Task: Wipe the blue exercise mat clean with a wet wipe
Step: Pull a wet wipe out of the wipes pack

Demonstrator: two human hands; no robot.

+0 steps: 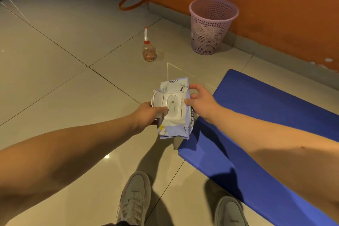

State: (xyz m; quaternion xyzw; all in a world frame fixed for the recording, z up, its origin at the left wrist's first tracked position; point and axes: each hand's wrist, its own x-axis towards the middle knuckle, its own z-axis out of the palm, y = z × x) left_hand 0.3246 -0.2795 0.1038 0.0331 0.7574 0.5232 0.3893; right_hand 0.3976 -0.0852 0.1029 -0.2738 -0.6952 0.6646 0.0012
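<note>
lilac wipe pack (pixel 175 128) points lengthwise straight away.

Dim, warm indoor light; glare spots on glossy floor tiles (pixel 55 60) at eleven o'clock, dark arm shadows across the blue exercise mat (pixel 266 93) at four o'clock, wide-angle stretching at edges

An indoor exercise room is indicated by tiled floor (pixel 64 60), orange wall (pixel 275 5) at 1 o'clock, bin (pixel 211 27) at 12, mat (pixel 266 115) at 4.
</note>
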